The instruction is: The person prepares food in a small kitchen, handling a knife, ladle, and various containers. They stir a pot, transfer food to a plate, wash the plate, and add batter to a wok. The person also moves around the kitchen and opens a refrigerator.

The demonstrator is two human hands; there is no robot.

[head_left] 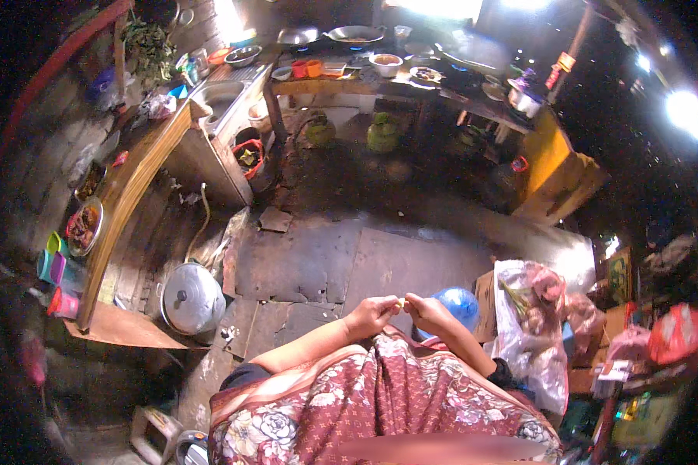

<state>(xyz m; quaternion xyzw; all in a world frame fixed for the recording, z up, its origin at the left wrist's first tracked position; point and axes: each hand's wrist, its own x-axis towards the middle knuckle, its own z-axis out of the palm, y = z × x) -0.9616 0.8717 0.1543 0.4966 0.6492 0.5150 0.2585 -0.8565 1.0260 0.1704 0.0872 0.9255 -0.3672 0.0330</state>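
Fingertips: a small pale yellowish piece (400,304) sits pinched where the tips of both hands meet — too small to tell what it is.
Left hand: the left hand (372,315) is curled, fingers bent in toward the right, tips closed on the left side of the piece.
Right hand: the right hand (429,312) mirrors it, fingers bunched, gripping the piece from the right; the two hands touch at the fingertips.
Forearms: both come up from the lower edge and converge above the lap, over a red floral cloth (380,403) that covers the knees.
Just beyond the hands: a round blue object (459,304) lies behind the right hand, partly hidden by it.
To the right: a clear plastic bag (531,325) with greens and pinkish contents, standing near the right forearm.
To the left: a metal pot with lid (191,298) on the floor, well apart from the hands, beside a wooden counter (132,194).
Floor: worn stone slabs (326,263) stretch ahead.
Far side: a cooking bench (380,81) with pans and bowls — and two green gas cylinders (381,133) beneath it.
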